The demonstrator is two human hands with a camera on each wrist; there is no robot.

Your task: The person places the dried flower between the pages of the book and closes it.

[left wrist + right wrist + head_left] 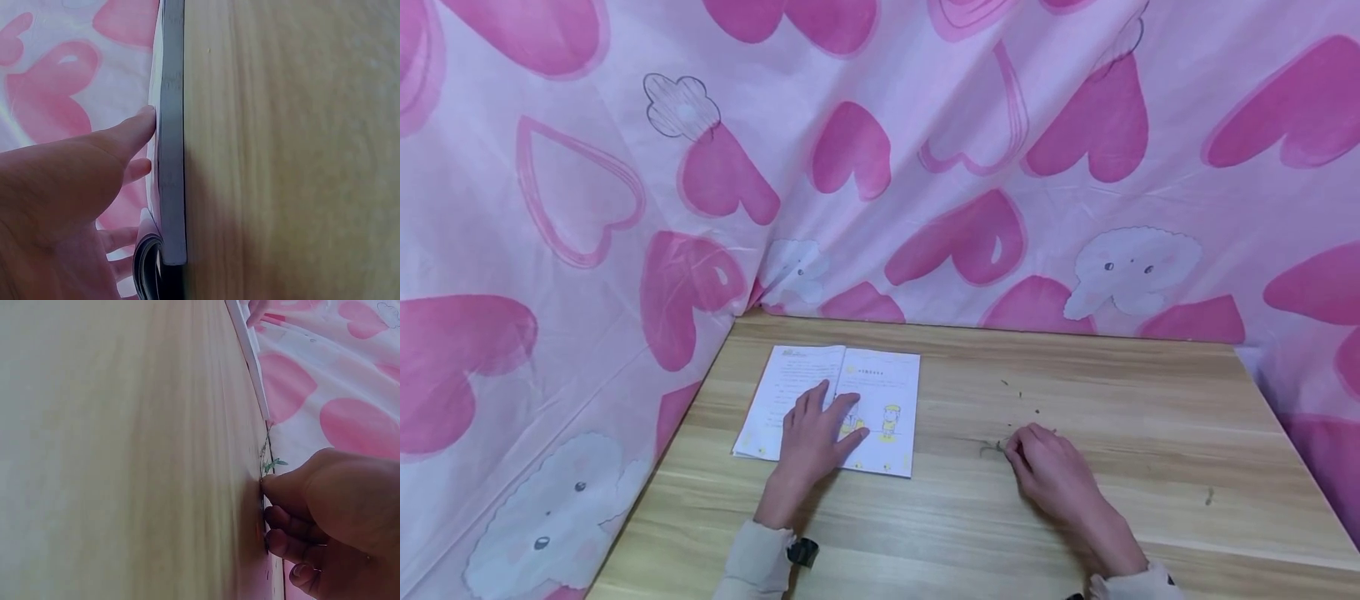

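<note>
An open book [880, 367] with printed text and a yellow-and-white cartoon figure lies flat at the left of the table. My left hand [811, 437] rests across its lower middle, fingers spread and thumb over the right page. In the left wrist view the thick page edge [173, 125] stands out, with some pages curled under the fingers. To the right of the book, my right hand [1052, 467] is low over the wood. Its thumb and fingers pinch a thin green sprig [270, 465], whose stem and small leaves stick out past the thumb.
Several small dark plant bits [1037, 411] are scattered beyond my right hand, and another bit [1209, 497] lies farther right. The wooden table [955, 517] meets a pink heart-print cloth [955, 242] at the back and left.
</note>
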